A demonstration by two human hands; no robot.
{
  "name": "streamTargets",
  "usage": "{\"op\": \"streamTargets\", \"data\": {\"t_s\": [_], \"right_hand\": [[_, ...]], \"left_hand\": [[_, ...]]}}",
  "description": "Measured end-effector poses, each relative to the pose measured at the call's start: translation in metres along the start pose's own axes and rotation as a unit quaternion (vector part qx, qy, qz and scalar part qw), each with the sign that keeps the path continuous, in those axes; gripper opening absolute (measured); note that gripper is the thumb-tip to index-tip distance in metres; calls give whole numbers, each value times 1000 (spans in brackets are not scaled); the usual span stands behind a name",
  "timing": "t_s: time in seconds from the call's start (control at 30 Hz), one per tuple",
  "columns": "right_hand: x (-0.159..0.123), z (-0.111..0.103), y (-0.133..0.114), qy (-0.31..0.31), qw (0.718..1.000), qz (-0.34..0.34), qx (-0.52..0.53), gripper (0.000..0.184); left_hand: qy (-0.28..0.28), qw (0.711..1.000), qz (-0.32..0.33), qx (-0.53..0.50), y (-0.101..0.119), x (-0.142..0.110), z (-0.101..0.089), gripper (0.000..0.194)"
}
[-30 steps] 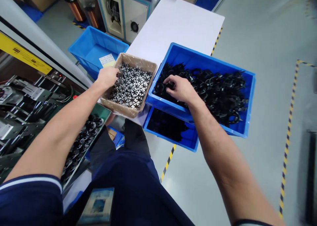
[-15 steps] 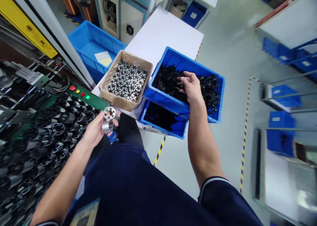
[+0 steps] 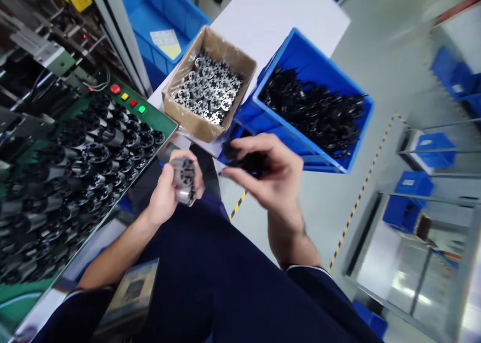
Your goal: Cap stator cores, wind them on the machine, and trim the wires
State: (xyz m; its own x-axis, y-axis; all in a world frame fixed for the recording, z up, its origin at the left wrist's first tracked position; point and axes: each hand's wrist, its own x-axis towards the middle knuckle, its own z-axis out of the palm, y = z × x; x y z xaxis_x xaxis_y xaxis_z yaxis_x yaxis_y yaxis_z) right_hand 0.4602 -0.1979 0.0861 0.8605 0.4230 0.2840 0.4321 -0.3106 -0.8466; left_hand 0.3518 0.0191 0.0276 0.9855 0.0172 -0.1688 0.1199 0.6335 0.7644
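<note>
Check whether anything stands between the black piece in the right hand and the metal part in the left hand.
Nothing visible does. The right hand holds the black piece, which is blurred, and the left hand holds the slotted metal cylinder. Only a small open gap separates them.

The left hand [image 3: 163,197] sat low and close to the body, its fingers [image 3: 197,177] curled around something small, palm turned inward. The right hand [image 3: 272,177] was raised higher and farther out, its digits stretched toward the left hand and blurred by motion (too smeared to tell how tightly they closed). Both arms angled inward from the bottom of the view, the left forearm [image 3: 116,252] lying lower, the right forearm [image 3: 289,242] nearly upright.
</note>
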Motion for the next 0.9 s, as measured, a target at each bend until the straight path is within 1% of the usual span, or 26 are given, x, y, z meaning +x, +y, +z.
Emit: {"op": "streamTargets", "data": {"t_s": [0.03,0.1,0.13,0.2,0.27,0.37,0.5,0.6,0.67,0.77,0.83,0.9], "right_hand": [[-7,18,-14,-17,999,-40,23,36],[-12,42,-29,-33,991,-108,68,35],[-12,49,-31,-34,987,-131,85,38],[-10,56,-28,-43,982,-154,102,44],[-9,58,-25,-51,982,-154,96,47],[-10,61,-23,-43,983,-154,90,44],[-14,67,-18,-51,980,-156,114,44],[-17,68,-9,-54,979,-162,108,37],[-20,67,-4,-73,979,-166,96,31],[-24,65,-1,-96,976,-169,99,27],[-25,64,-5,-88,976,-167,109,29],[-26,64,-11,-71,977,-160,122,36]], "left_hand": [[11,1000,27,9,1,1,5,57],[47,995,82,37,2,2,9,58],[62,992,101,50,2,1,9,58],[70,989,115,65,4,-2,8,57],[63,990,108,65,6,-5,5,54],[66,989,112,75,7,-7,2,54],[73,984,125,107,4,-7,-6,57],[48,978,145,140,4,-9,-14,54],[28,979,139,144,6,-12,-18,52],[12,985,107,137,11,-17,-17,52],[19,986,95,137,15,-21,-13,52],[35,985,96,142,17,-23,-10,51]]}}
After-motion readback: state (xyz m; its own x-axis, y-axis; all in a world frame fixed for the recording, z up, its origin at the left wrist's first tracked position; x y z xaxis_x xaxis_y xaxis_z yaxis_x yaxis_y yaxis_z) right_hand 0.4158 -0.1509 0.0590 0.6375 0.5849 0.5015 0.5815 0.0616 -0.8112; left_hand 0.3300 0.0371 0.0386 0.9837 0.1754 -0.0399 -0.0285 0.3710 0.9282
